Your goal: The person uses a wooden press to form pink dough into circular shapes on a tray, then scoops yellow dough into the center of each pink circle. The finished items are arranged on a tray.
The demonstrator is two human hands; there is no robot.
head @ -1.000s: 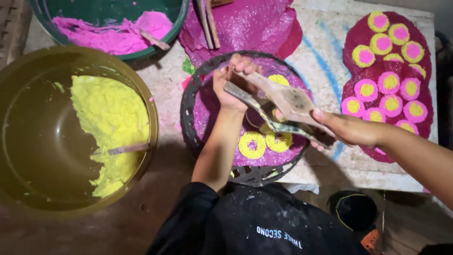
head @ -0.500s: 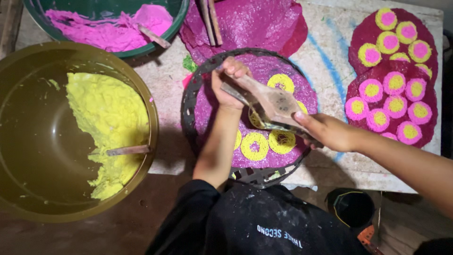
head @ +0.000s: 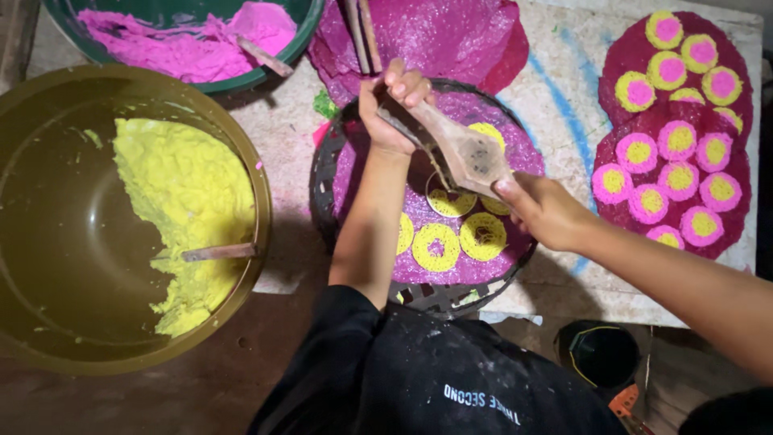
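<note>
A pale, speckled board (head: 564,97) lies flat and carries most of the things; it has blue streaks and pink smudges on it. In the middle of it sits a round dark woven tray (head: 326,201). Behind the tray lies a crinkly magenta sheet (head: 451,36) with two thin sticks (head: 362,28) resting on it. To the right of the tray is another magenta sheet (head: 612,80) covered with round pink and yellow rings. Behind and to the left of the tray stands a green bowl (head: 302,24) of pink paste. Left of the tray, a big olive basin (head: 48,89) of yellow paste sits on the brown floor (head: 241,387).
</note>
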